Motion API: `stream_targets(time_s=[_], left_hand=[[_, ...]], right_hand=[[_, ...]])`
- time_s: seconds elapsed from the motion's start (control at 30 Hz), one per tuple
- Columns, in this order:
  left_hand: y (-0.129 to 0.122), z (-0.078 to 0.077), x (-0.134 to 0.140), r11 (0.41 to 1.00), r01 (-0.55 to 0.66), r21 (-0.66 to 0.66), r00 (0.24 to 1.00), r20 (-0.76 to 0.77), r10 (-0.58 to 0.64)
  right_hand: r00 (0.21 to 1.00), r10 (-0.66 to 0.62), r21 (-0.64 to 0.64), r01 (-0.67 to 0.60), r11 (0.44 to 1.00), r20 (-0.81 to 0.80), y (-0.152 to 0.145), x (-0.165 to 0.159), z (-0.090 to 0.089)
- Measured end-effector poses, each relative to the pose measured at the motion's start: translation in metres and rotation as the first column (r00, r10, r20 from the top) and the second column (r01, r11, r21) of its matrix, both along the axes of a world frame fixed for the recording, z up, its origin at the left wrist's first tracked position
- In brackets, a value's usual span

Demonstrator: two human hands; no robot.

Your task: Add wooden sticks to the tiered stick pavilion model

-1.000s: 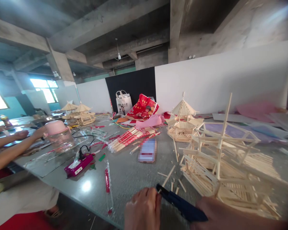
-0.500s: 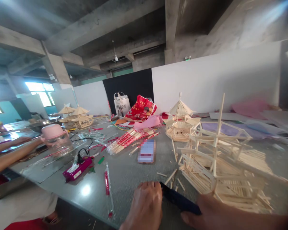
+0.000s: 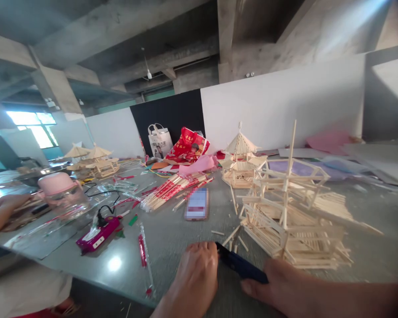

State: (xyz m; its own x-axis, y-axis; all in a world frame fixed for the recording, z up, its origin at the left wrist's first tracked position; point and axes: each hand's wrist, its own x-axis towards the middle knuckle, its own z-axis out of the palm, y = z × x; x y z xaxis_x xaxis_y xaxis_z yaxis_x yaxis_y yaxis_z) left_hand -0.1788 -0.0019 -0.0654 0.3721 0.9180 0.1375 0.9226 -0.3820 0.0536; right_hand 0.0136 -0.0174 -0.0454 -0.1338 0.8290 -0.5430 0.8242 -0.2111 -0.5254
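Note:
My right hand [image 3: 278, 282] is wrapped round the handle of a dark blue hand tool [image 3: 240, 264] with a black front end; its exact kind does not show. That black end touches or almost touches the knuckles of my left hand [image 3: 197, 269]. The left hand is closed in a fist low over the table, and whatever is in it is hidden. Just beyond the tool lie a few cut wooden stick pieces [image 3: 232, 236]. To the right stands an unfinished pavilion frame of thin sticks [image 3: 285, 216], with one tall upright stick in it.
A phone [image 3: 197, 204] lies ahead, beside bundled wrapped chopsticks [image 3: 170, 190]. Behind stands a roofed stick pavilion [image 3: 241, 163]. At left are a purple power strip [image 3: 99, 234], a pink-lidded jar [image 3: 61, 194] and another person's arm [image 3: 6, 214]. Bags [image 3: 189, 148] stand at the back.
The whole view has shifted a little, so the things appear further left and slightly higher. Both hands keep nearly the same pose around the tool. The other person's arm shows less.

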Motion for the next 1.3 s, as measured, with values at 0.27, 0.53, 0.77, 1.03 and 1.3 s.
stream_targets(time_s=[0.27,0.53,0.77,1.03,1.3], left_hand=[[-0.003,0.016,0.007,0.997,0.066,-0.036,0.984,-0.164,-0.071],[0.007,0.005,0.001,0.998,0.056,-0.034,0.996,-0.073,-0.059],[0.005,0.005,-0.002,0.999,0.03,-0.038,0.998,-0.059,-0.032],[0.005,0.006,0.005,0.996,0.085,-0.011,0.985,-0.151,-0.086],[0.009,0.009,-0.001,0.994,0.104,-0.031,0.979,-0.172,-0.108]], right_hand=[[0.998,-0.059,-0.139,0.058,0.989,-0.002,-0.003,-0.01,0.006],[0.988,-0.103,-0.186,0.081,0.979,-0.111,-0.001,-0.007,-0.003],[0.992,-0.105,-0.161,0.093,0.983,-0.07,-0.001,-0.009,-0.006],[0.995,-0.09,-0.188,0.079,0.979,-0.049,0.0,-0.012,0.009],[0.993,-0.079,-0.214,0.058,0.975,-0.093,0.001,-0.013,0.008]])
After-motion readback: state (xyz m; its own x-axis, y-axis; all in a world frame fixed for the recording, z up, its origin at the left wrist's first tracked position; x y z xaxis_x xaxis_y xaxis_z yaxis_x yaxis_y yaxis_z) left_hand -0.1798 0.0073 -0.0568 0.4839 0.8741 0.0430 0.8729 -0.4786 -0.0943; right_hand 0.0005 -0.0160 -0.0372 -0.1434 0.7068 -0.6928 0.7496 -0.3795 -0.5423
